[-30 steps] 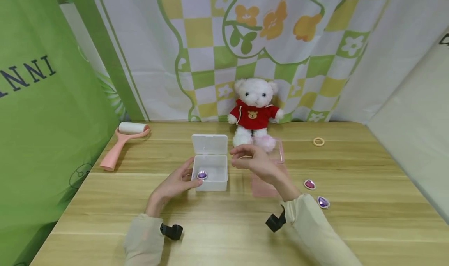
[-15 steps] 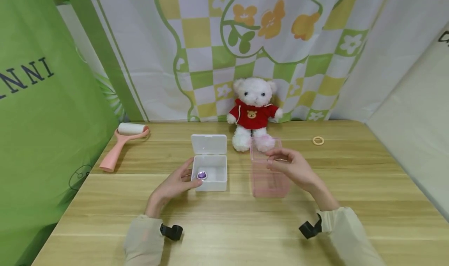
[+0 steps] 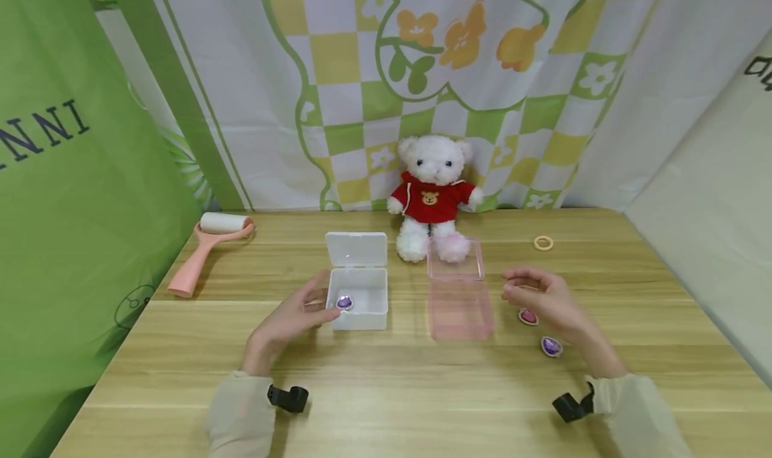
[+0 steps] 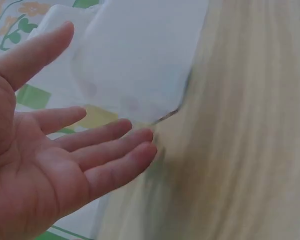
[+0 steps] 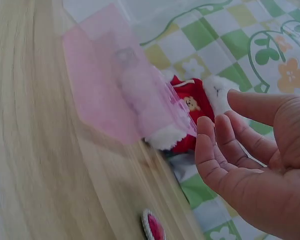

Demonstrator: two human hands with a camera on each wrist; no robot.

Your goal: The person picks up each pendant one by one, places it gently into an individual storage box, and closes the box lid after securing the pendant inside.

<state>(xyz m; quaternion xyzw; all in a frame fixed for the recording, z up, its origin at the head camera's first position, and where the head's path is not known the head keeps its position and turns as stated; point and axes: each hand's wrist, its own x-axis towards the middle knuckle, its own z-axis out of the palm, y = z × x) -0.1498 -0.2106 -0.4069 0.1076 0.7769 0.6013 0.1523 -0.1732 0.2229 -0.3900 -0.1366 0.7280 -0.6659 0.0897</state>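
A clear white lidded box [image 3: 360, 320] stands with its lid up, a purple heart gem [image 3: 344, 303] inside at the left. My left hand [image 3: 289, 320] is at the box's left side, thumb by the front corner. In the left wrist view its fingers are spread and nearly straight. My right hand [image 3: 545, 302] hovers over the table, fingers loosely bent and holding nothing. Just under it lies a pink heart gem [image 3: 528, 317], with a second purple gem [image 3: 551, 347] nearer the front. Between the hands sits a transparent pink box [image 3: 461, 310], lid up.
A white teddy bear in a red top [image 3: 429, 200] sits behind the pink box. A pink lint roller [image 3: 205, 253] lies at the back left, a small yellow ring [image 3: 543, 243] at the back right. Patterned curtain [image 3: 344, 76] hangs behind the table.
My right hand has moved right, from beside the white box, past the pink box, to above the pink gem. The left hand stays by the white box.
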